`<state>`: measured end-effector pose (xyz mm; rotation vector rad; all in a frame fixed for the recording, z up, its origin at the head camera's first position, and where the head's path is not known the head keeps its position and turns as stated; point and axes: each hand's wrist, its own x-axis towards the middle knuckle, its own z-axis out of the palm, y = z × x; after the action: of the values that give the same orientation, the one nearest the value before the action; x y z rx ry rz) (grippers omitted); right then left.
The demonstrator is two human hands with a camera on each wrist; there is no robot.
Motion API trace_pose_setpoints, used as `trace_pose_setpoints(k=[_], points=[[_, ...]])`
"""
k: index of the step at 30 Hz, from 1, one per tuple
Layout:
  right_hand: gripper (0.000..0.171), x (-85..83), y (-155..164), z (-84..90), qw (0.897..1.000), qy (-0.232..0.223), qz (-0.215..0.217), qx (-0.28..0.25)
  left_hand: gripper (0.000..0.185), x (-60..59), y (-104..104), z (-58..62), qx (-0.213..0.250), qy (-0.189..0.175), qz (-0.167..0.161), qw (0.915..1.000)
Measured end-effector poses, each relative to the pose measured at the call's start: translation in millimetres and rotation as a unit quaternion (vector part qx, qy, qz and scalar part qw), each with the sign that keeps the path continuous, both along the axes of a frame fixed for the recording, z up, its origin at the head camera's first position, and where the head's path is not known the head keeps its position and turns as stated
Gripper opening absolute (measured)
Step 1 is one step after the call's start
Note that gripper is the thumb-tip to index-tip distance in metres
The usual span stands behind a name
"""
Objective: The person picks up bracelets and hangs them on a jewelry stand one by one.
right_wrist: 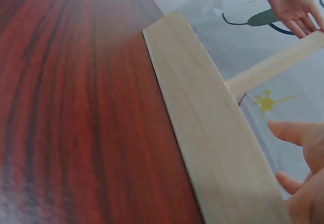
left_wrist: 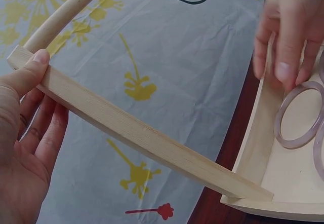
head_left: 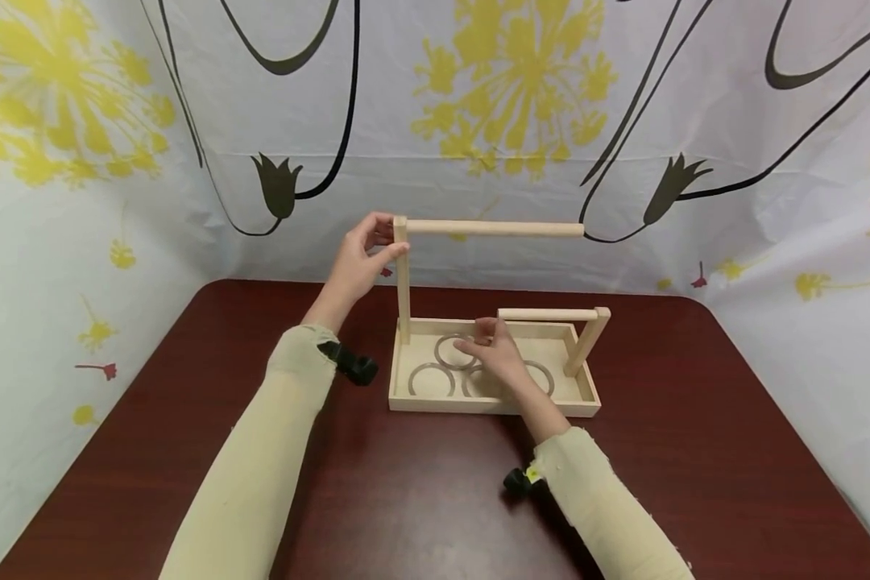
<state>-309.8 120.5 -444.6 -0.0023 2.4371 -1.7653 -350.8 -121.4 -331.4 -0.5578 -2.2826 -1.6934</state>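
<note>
A light wooden tray (head_left: pixel 478 405) stands on the table and holds several translucent rings (head_left: pixel 432 379). From its back left corner rises a tall post (head_left: pixel 403 282) that carries a long dowel (head_left: pixel 493 229). My left hand (head_left: pixel 366 258) pinches the top of this post between thumb and fingers (left_wrist: pixel 25 133). A short post (head_left: pixel 587 342) with a short dowel (head_left: pixel 547 314) stands at the tray's right. My right hand (head_left: pixel 496 354) reaches into the tray, and its straight fingertips (left_wrist: pixel 291 26) touch one ring (left_wrist: pixel 298 115). It partly hides other rings.
The tray sits mid-table on a dark red wooden table (head_left: pixel 188 451). A flowered white cloth (head_left: pixel 522 97) hangs close behind and at both sides. The right wrist view shows the tray's wall (right_wrist: pixel 217 133) from close up.
</note>
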Motion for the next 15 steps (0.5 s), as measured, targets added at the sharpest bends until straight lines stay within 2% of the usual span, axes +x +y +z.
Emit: trace_pose_setpoints(k=[4, 7, 11, 15], points=[[0.065, 1.6, -2.9, -3.2, 0.999, 0.008, 0.021, 0.030, 0.037, -0.5, 0.3, 0.7, 0.009, 0.006, 0.000, 0.9999], [0.066, 1.0, -4.9, -2.9, 0.994, 0.033, 0.047, 0.094, 0.037, -1.1, 0.1, 1.0, 0.017, 0.007, 0.001, 0.9998], [0.068, 0.9, -6.3, -2.1, 0.978, 0.064, 0.078, 0.185, 0.037, -1.6, -0.4, 0.1, 0.016, 0.005, 0.002, 0.9999], [0.066, 1.4, -8.3, -1.8, 0.959, 0.089, 0.088, 0.254, 0.037, -1.8, 0.2, -1.6, 0.012, 0.005, -0.001, 0.9999]])
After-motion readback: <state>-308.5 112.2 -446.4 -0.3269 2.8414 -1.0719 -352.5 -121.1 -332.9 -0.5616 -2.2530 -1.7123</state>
